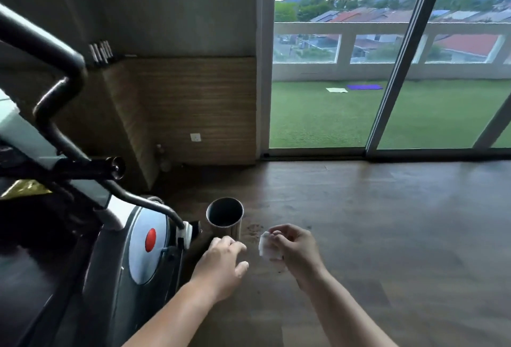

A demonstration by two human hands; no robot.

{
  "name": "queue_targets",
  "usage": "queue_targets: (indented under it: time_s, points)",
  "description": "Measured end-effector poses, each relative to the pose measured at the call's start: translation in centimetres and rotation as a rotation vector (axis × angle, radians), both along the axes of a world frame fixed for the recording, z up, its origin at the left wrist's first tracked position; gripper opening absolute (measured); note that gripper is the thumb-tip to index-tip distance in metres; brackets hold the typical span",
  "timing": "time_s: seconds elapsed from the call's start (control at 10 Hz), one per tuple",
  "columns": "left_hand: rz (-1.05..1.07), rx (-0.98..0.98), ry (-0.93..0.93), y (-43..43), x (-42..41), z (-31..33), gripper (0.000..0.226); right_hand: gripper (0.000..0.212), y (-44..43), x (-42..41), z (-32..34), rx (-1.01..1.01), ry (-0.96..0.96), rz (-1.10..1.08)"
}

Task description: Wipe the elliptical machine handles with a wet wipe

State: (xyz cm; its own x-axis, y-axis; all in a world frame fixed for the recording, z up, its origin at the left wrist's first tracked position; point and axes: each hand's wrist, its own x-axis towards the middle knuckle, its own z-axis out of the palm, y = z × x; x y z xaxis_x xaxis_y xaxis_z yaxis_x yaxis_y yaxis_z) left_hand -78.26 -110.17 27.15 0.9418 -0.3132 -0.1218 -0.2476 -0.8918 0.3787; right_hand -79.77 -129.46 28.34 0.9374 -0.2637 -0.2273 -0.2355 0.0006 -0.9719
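The elliptical machine (143, 247) fills the left side, grey and white with a red dot on its housing. Its black curved handle (59, 92) rises at the upper left. My right hand (296, 250) pinches a small crumpled white wet wipe (266, 247) between thumb and fingers, held over the floor to the right of the machine. My left hand (222, 262) hovers with fingers spread, holding nothing, just below a metal bin (225, 218).
The cylindrical steel bin stands open on the dark wooden floor (387, 236) beside the machine's front. A wood-panelled wall (188, 109) with a socket is behind. Sliding glass doors (387, 70) on the right look onto a lawn.
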Motion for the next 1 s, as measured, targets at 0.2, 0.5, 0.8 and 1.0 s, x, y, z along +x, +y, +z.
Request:
queue_targets:
  time_s: [0.2,0.5,0.8,1.0]
  points:
    - [0.159,-0.007,0.091,-1.6,12.8,-2.1,0.04,0.008,-1.3,15.4,-3.5,-0.074,0.119,0.136]
    - [0.245,0.004,0.239,0.7,30.5,-8.6,0.039,0.022,1.7,35.6,-15.4,-0.063,0.347,0.137]
    - [0.264,0.06,0.418,3.8,45.8,-16.0,0.043,0.02,7.8,50.1,-18.4,0.091,0.567,-0.024]
    - [0.34,0.025,0.449,4.9,51.2,-18.1,0.039,0.028,8.5,54.2,-21.1,0.11,0.671,0.006]
